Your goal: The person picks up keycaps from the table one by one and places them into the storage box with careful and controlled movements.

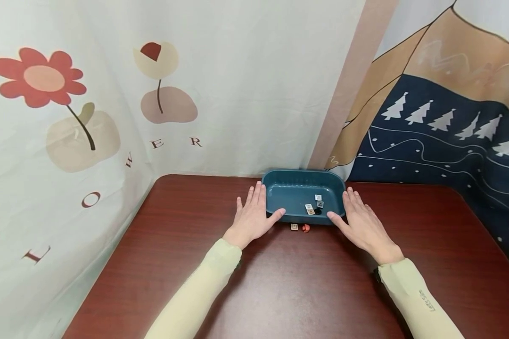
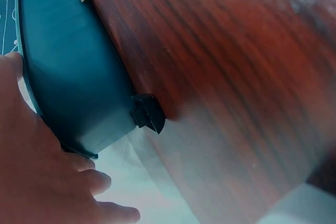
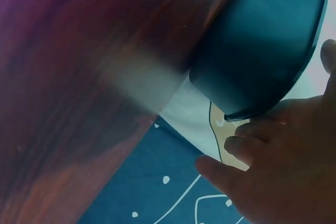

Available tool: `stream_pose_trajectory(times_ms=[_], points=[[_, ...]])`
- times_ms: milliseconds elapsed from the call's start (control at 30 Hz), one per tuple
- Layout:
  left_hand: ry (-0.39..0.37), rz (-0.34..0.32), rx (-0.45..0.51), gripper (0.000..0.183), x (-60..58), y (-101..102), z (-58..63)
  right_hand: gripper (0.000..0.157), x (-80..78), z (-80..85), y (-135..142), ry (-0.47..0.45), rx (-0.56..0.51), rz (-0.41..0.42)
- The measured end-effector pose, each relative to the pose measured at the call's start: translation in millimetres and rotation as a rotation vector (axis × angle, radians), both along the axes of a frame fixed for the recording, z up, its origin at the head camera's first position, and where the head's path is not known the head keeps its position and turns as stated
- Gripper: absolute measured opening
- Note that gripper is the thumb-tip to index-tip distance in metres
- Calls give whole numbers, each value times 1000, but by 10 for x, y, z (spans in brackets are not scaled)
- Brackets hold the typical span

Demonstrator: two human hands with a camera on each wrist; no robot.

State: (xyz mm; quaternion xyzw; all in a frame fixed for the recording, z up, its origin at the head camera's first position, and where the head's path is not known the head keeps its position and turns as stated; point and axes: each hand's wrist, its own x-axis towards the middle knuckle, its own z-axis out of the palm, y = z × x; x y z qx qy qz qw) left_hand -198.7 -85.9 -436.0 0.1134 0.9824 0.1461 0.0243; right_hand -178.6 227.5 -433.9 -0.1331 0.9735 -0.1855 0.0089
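A blue oblong plastic basin (image 1: 286, 197) stands on a brown wood-grain table (image 1: 288, 282) between left hand (image 1: 252, 217) and right hand (image 1: 363, 225). Small white-and-grey pieces (image 1: 320, 204) lie inside, rightward; before it, a square beige piece (image 1: 294, 227) lies left of a small orange piece (image 1: 306, 228).

Head view: from above the near side of the teal plastic basin (image 1: 286, 195), facing forward and down; farthest of the three, whole basin in frame. Left wrist view: low, close, at the basin's left end, facing its outer wall, tilted. Right wrist view: likewise, at the right end. Shared, head and left wrist: cream piece (image 1: 294, 227), red piece (image 1: 306, 228) before the basin.
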Motion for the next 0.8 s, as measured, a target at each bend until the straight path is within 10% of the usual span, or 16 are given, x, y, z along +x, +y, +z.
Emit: stream_pose_trajectory(times_ms=[800], points=[[51,-4,150,93,105,-483,202,100,16,38,-29,-23,24,14]])
